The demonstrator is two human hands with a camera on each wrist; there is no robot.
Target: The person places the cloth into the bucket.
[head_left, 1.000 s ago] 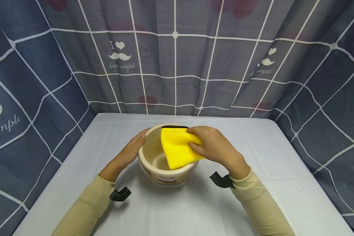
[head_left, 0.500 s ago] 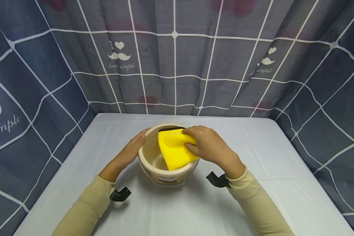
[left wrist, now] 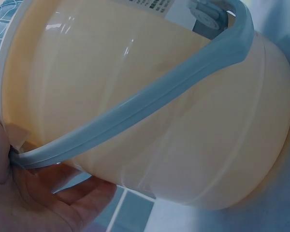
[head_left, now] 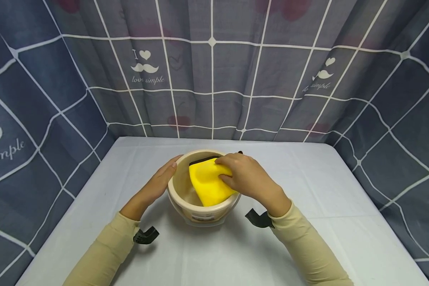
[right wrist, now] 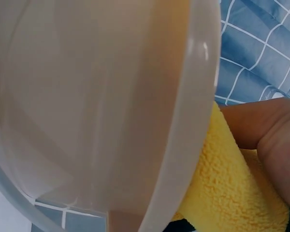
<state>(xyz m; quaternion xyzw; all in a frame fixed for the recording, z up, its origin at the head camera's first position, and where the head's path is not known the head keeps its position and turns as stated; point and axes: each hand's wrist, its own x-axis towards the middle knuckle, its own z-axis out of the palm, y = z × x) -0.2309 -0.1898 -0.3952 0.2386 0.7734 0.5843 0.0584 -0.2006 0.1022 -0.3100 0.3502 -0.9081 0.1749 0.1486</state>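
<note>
A beige plastic bucket (head_left: 182,182) stands upright on the table. Its grey-looking handle (left wrist: 135,106) hangs down along the outer wall in the left wrist view. My left hand (head_left: 156,183) grips the bucket's left side, thumb at the rim and fingers against the outside. Between the thumb and fingers of my right hand (head_left: 252,176) is a folded yellow cloth (head_left: 208,183) with dark edging. The cloth reaches over the right rim into the bucket. In the right wrist view the fleecy cloth (right wrist: 227,179) lies by the rim; most of the right fingers are hidden.
White cloth covers the table (head_left: 307,242). A dark grid-patterned curtain (head_left: 214,71) encloses the back and both sides. Black wrist mounts (head_left: 145,235) stick out from both sleeves. A printed label (head_left: 202,217) is on the bucket's front.
My right hand has moved left with the yellow cloth, which now lies further inside the bucket. A bit of dark edging shows behind the right hand. The left hand and bucket stay put.
</note>
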